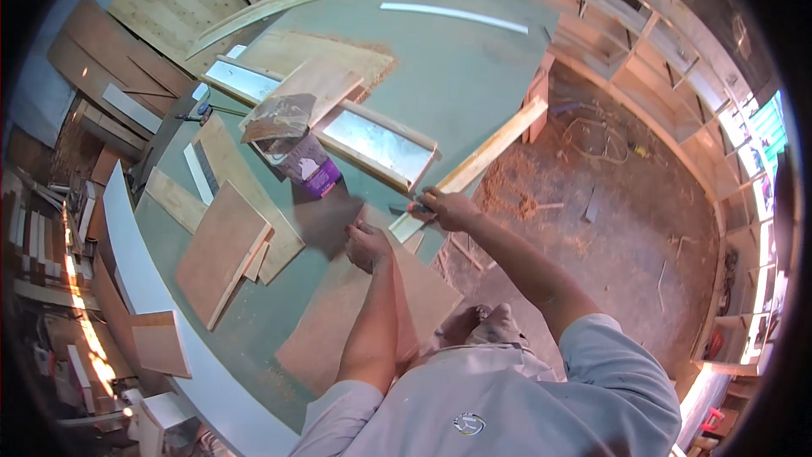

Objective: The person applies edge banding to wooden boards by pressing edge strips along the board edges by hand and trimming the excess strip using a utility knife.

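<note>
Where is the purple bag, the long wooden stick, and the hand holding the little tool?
purple bag [315, 171], head view, on its purple lower part.
long wooden stick [493, 149], head view, middle of its length.
right hand [447, 208], head view, on the knuckles.

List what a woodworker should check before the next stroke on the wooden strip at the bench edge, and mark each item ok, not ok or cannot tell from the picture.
1. Left hand pressing the brown board flat: ok, it rests on it.
2. Right hand grips a small tool firmly: ok, fingers closed round it; which tool, cannot tell.
3. Wooden strip supported: not ok, it lies slantwise along the green bench edge, partly overhanging.
4. Left hand away from the tool tip: cannot tell, they are close.
5. Space beside the strip free: not ok, a shallow tray and plastic bag lie near.
</note>
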The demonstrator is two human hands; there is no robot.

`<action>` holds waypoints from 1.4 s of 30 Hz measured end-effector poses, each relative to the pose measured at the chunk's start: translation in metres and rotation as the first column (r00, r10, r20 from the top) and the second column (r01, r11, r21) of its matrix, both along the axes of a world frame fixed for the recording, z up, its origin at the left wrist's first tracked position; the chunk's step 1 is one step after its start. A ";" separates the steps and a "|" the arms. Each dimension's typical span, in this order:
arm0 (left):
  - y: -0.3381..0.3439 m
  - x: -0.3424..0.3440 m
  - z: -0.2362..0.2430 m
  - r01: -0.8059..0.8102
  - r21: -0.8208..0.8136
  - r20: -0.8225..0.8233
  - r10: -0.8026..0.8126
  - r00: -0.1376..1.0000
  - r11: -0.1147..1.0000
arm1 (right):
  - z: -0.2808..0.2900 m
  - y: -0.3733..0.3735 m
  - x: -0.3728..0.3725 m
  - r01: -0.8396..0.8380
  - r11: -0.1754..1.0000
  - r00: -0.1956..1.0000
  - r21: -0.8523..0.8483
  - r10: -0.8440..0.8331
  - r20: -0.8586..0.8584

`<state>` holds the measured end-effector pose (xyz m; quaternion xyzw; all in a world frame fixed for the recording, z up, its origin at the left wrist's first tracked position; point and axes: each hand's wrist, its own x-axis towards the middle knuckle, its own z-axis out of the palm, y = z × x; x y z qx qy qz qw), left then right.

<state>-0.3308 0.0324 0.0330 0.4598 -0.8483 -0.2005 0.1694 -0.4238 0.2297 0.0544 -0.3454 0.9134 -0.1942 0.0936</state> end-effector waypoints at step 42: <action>0.013 0.010 0.020 -0.042 0.065 -0.106 0.048 0.993 0.997 | -0.027 0.023 -0.107 0.122 0.838 0.904 -0.532 -0.316 -0.290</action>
